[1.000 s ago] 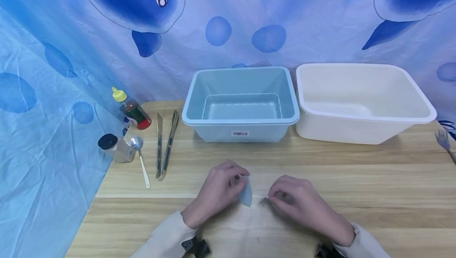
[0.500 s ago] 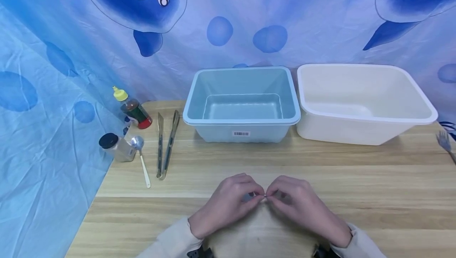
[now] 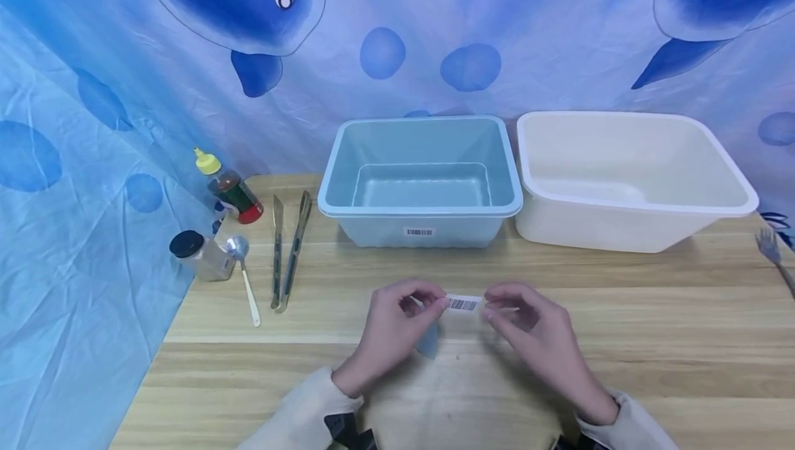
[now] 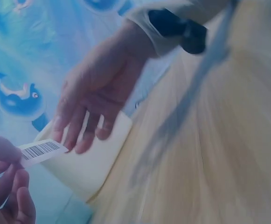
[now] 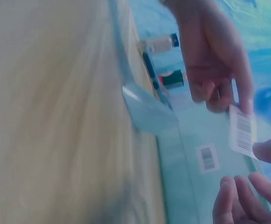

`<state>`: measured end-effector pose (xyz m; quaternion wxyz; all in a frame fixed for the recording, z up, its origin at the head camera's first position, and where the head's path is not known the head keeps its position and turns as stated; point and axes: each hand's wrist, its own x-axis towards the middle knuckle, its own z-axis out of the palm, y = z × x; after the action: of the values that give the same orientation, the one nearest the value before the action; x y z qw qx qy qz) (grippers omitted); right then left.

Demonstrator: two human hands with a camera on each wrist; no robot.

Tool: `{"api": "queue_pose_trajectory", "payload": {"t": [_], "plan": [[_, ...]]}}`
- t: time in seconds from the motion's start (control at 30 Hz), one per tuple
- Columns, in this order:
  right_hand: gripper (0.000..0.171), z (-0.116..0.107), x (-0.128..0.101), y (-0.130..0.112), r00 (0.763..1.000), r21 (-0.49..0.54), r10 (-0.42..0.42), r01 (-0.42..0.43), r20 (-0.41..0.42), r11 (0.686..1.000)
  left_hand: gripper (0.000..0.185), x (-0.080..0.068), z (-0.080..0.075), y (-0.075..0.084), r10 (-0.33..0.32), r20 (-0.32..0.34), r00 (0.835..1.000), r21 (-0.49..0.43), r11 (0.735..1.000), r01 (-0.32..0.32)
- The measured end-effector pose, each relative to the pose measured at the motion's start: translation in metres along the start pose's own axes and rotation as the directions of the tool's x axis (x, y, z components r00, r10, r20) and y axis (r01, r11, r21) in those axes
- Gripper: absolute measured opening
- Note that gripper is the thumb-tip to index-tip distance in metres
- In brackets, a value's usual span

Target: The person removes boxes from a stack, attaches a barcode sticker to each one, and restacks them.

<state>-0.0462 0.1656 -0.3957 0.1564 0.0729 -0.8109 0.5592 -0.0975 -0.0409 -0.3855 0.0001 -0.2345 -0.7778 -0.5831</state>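
Note:
My left hand (image 3: pixel 397 326) pinches one end of a small white barcode label (image 3: pixel 463 304) between thumb and fingertips, above the table. At the label's other end is my right hand (image 3: pixel 537 339). Its thumb overlaps the label edge in the right wrist view, but thumb and fingers stand apart, and contact is unclear. Under the left hand, a light blue blade (image 3: pixel 427 343) partly shows. The right wrist view reveals it as a spatula-like tool (image 5: pixel 149 111) with a long thin handle.
Behind the hands stand a light blue basin (image 3: pixel 422 229), bearing a similar barcode label, and a white basin (image 3: pixel 596 226). Tongs (image 3: pixel 288 257), a spoon (image 3: pixel 245 270), a black-lidded jar (image 3: pixel 211 260) and a yellow-capped bottle (image 3: pixel 232 194) are at left. A fork (image 3: pixel 770 246) lies far right.
The hands first came together at their fingertips. Now they have moved up and apart, with the barcode label showing flat between them, held by the left hand.

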Motion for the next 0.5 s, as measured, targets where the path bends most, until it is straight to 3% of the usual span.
{"api": "queue_pose_trajectory", "payload": {"t": [0.07,0.13,0.3,0.5], "plan": [[0.021,0.002,-0.001,-0.001,0.995,0.060,0.098,-0.099,0.014,0.993,0.005,0.002,0.002,0.000,-0.062,0.003,0.998,-0.063,0.996,0.062],[0.016,0.004,-0.002,-0.001,0.989,0.082,0.146,-0.145,-0.006,0.986,0.006,0.004,0.006,-0.001,-0.097,0.012,0.995,-0.106,0.990,0.098],[0.010,0.003,-0.002,0.001,0.979,0.096,0.168,-0.157,-0.117,0.983,0.008,0.010,0.015,-0.002,-0.123,0.055,0.991,-0.174,0.976,0.130],[0.012,-0.016,-0.005,0.011,0.965,0.040,0.164,-0.160,-0.202,0.986,0.014,0.021,0.029,0.000,-0.175,0.195,0.965,-0.210,0.954,0.215]]}}
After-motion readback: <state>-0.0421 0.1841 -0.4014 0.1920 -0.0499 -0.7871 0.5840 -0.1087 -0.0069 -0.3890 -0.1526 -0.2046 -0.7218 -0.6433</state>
